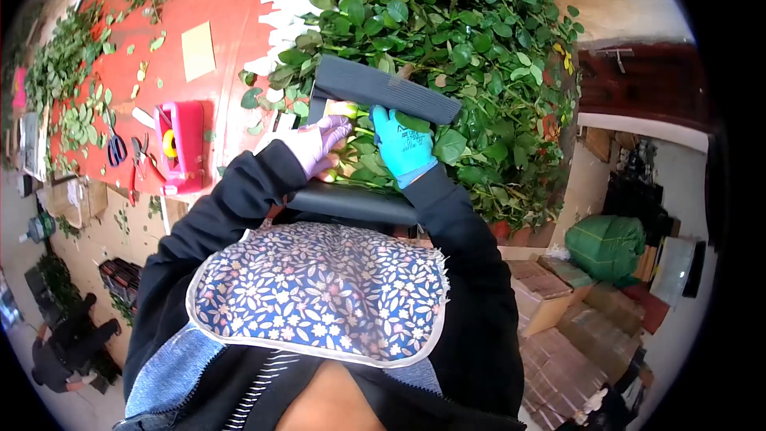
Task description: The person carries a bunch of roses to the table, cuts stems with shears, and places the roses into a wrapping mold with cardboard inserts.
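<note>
My left hand [322,146], in a thin purple glove, is curled at the flower end of some roses lying in a dark stand. One pale yellow-green rose bud [343,109] shows just above its fingers. My right hand [404,148], in a turquoise work glove, is closed around leafy rose stems [363,148] to the right of the buds; its fingertips are partly hidden. A ridged dark grey panel [383,88] forms the far side of the stand, and a black padded bar [351,201] its near side.
A big heap of leafy stems [479,56] covers the table's right side. On the red tabletop [231,48] are a pink tape dispenser [182,148], red-handled pliers [142,168], scissors [116,146] and a yellow card [198,51]. Cardboard boxes [558,359] stand at right; another person [68,351] is lower left.
</note>
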A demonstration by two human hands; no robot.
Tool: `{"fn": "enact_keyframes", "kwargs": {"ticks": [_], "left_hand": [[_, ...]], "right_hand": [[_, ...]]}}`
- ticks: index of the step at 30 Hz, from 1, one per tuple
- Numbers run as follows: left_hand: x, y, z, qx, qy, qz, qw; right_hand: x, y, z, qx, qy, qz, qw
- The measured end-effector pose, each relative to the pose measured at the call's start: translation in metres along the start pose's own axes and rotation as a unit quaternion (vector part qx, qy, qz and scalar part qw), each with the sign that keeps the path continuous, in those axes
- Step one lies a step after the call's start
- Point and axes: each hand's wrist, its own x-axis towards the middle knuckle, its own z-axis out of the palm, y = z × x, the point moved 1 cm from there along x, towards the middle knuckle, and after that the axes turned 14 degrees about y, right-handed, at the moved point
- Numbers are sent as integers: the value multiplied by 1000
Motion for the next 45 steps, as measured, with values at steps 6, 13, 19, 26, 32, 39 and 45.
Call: {"fn": "enact_keyframes", "kwargs": {"ticks": [6, 13, 19, 26, 32, 39, 45], "left_hand": [[3, 9, -9, -30, 7, 16, 999], [10, 20, -15, 15, -32, 18, 999], [1, 20, -11, 44, 20, 64, 997], [-9, 21, -12, 78, 13, 30, 996], [-15, 23, -13, 46, 37, 19, 998], [-19, 29, -14, 117, 102, 81, 984], [-24, 50, -40, 129, 85, 108, 982]], "right_hand": [[-7, -12, 12, -90, -12, -11, 996], [5, -38, -70, -168, -38, -76, 982], [14, -26, -47, -54, -160, -31, 985], [10, -20, -25, 20, -147, -28, 989], [2, -24, -16, 15, -100, -20, 995], [-2, -24, -18, -8, -40, -12, 999], [-4, -23, -50, 36, 61, 2, 998]]}}
